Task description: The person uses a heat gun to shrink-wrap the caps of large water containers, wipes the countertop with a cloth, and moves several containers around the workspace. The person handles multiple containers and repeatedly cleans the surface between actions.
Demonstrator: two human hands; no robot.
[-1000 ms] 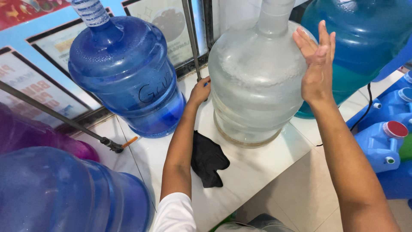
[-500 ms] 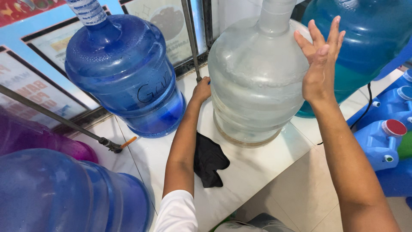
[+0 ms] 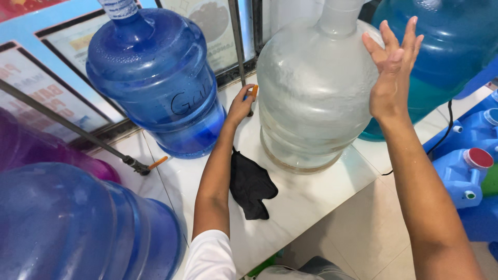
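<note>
clear water jug (image 3: 311,98) on white counter (image 3: 306,202), left hand (image 3: 239,108) at its base, fingers curled, grip unclear, right hand (image 3: 391,78) flat on its side, fingers spread, black cloth (image 3: 250,185) beside

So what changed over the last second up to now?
The left hand slid off the clear jug's left side toward the gap by the metal rod, now beside an orange tip. The right hand shifted slightly on the jug's right shoulder, fingers spreading; whether it presses the jug is unclear. The clear jug, blue jug and black cloth stayed put.
</note>
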